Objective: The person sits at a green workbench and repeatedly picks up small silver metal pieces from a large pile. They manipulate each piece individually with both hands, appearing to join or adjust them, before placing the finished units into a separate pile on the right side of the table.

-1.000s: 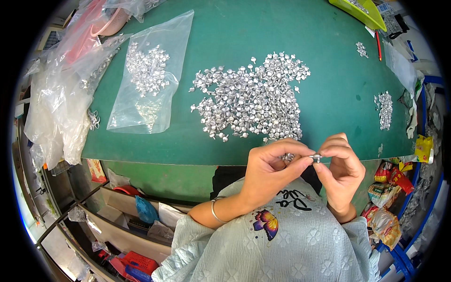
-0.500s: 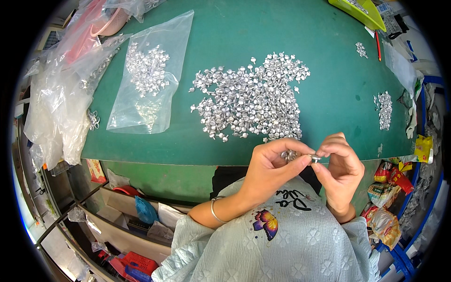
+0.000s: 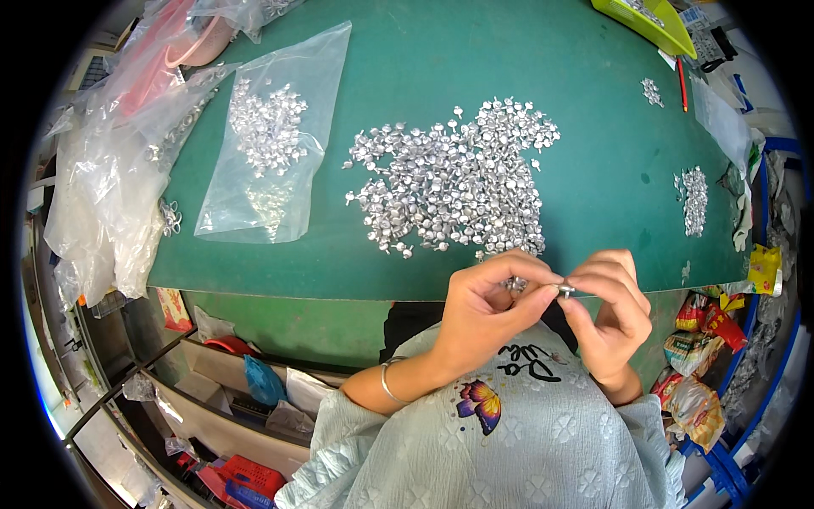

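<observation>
My left hand (image 3: pixel 496 305) is closed over several small silvery metal pieces (image 3: pixel 515 283) in its curled fingers. Between its thumb and forefinger it pinches one small metal piece (image 3: pixel 565 290) with a rounded head. On the other side, my right hand (image 3: pixel 612 310) has its thumb and fingertips at that same piece, bent close round it. Both hands are held just above the table's near edge. Right beyond them lies a large pile of like silvery pieces (image 3: pixel 458 182), each with a round head and a short stem.
On the green table (image 3: pixel 407 59), a clear plastic bag (image 3: pixel 292 195) with more pieces lies left of the pile. Crumpled plastic bags (image 3: pixel 102 204) and a pink basket (image 3: pixel 203 47) are at the left. Small heaps (image 3: pixel 694 201) lie right, below a yellow-green tray (image 3: pixel 657 25).
My right fingers have shifted slightly left and closed in on the pinched piece, which has turned a little. My left hand has moved slightly left. The pile and bag look the same.
</observation>
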